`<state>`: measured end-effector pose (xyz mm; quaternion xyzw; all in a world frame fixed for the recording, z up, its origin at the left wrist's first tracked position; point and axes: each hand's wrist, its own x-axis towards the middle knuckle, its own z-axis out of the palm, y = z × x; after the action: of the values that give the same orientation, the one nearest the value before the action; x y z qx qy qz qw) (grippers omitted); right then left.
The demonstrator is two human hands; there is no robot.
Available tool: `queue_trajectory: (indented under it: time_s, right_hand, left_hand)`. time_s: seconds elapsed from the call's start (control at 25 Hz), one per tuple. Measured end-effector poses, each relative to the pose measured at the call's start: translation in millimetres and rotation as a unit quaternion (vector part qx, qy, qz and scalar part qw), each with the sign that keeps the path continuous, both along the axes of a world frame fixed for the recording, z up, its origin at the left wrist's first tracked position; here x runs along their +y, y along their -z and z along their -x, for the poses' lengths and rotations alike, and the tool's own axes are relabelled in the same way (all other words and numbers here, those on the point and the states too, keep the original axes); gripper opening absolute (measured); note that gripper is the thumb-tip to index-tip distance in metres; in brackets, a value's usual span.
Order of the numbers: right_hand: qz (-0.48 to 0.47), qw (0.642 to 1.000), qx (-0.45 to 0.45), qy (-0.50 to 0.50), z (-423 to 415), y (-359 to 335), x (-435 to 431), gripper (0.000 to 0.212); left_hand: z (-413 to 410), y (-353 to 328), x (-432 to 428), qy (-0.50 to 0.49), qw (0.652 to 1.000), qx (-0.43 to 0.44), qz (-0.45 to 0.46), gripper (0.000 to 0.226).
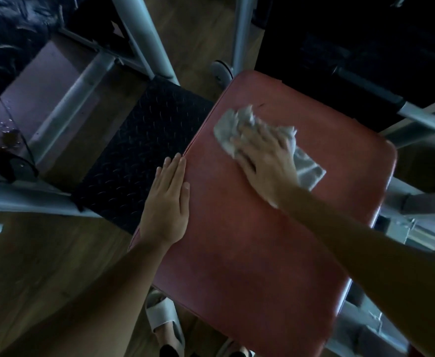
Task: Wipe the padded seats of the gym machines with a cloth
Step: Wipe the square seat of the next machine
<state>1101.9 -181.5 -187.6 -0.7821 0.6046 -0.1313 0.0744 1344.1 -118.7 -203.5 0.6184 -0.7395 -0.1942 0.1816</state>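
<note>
A red padded seat (pixel 250 240) of a gym machine fills the middle of the view. My right hand (pixel 265 153) lies flat on a crumpled grey cloth (pixel 230 126), pressing it onto the far part of the seat; a corner of the cloth sticks out to the right of the hand. My left hand (pixel 168 199) rests flat with straight fingers on the seat's left edge, holding nothing.
A black checker-plate footplate (pixel 139 155) lies left of the seat. Grey steel frame tubes (pixel 147 34) run behind and to the left, and another tube (pixel 427 119) passes at the right. The floor is wood. A foot in a white sandal (pixel 163 323) stands below the seat.
</note>
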Motion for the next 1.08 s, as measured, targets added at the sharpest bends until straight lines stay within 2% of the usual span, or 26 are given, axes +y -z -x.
queue_trajectory:
  time_s: [0.08,0.12,0.28,0.36,0.44,0.52,0.6,0.64,0.76,0.84,0.88,0.96,1.08]
  right_hand:
    - [-0.008,0.996,0.038,-0.084,14.0,-1.3,14.1,0.038]
    - [-0.008,0.995,0.054,-0.08,20.1,-2.9,-0.5,0.037]
    - [-0.022,0.992,0.029,0.123,20.4,-8.9,-89.5,0.038]
    - [-0.018,0.989,0.006,0.145,10.0,-6.3,-81.2,0.038]
    - [0.009,0.998,0.004,0.059,1.4,-1.3,-27.9,0.035]
    - [0.005,0.995,0.023,-0.093,5.5,1.2,30.4,0.037]
    - [-0.009,0.979,0.066,-0.191,23.4,-1.4,30.1,0.04]
    - [-0.002,0.98,0.074,-0.184,29.8,-3.0,10.7,0.04]
    - [-0.006,0.999,0.035,0.016,29.4,-6.9,-63.9,0.04]
    - [-0.012,0.992,0.015,0.127,14.0,-5.2,-87.6,0.044]
    - [-0.011,0.988,0.012,0.15,5.0,-2.3,-83.6,0.044]
    - [0.0,0.993,0.02,0.114,-3.3,1.3,-49.2,0.044]
    - [-0.006,0.997,0.058,-0.044,11.1,-1.2,17.5,0.042]
  left_hand:
    - [-0.4,0.6,-0.6,-0.004,1.0,0.004,-0.001,0.051]
    - [-0.9,0.6,-0.6,-0.007,1.0,0.005,-0.003,0.051]
    - [-0.6,3.3,-0.5,-0.002,1.0,0.0,-0.005,0.051]
    - [-0.7,4.2,-1.4,-0.002,1.0,-0.002,-0.002,0.051]
    - [-1.8,3.7,-1.4,0.0,1.0,-0.006,0.0,0.051]
    - [-0.6,3.1,-1.7,0.004,1.0,-0.006,-0.002,0.051]
    - [-1.0,3.5,-1.2,0.001,1.0,-0.003,-0.003,0.051]
    - [-1.2,3.4,-1.6,-0.001,1.0,0.001,-0.003,0.052]
    - [-1.4,3.7,-1.1,0.003,1.0,0.013,-0.009,0.053]
    - [-1.3,4.1,-1.4,0.005,1.0,0.023,-0.013,0.054]
    - [-1.9,4.6,-1.4,0.005,1.0,0.027,-0.015,0.054]
    - [-3.2,5.3,-0.9,0.0,0.999,0.03,-0.011,0.054]
    - [-2.6,5.5,-1.4,-0.004,0.999,0.035,-0.002,0.052]
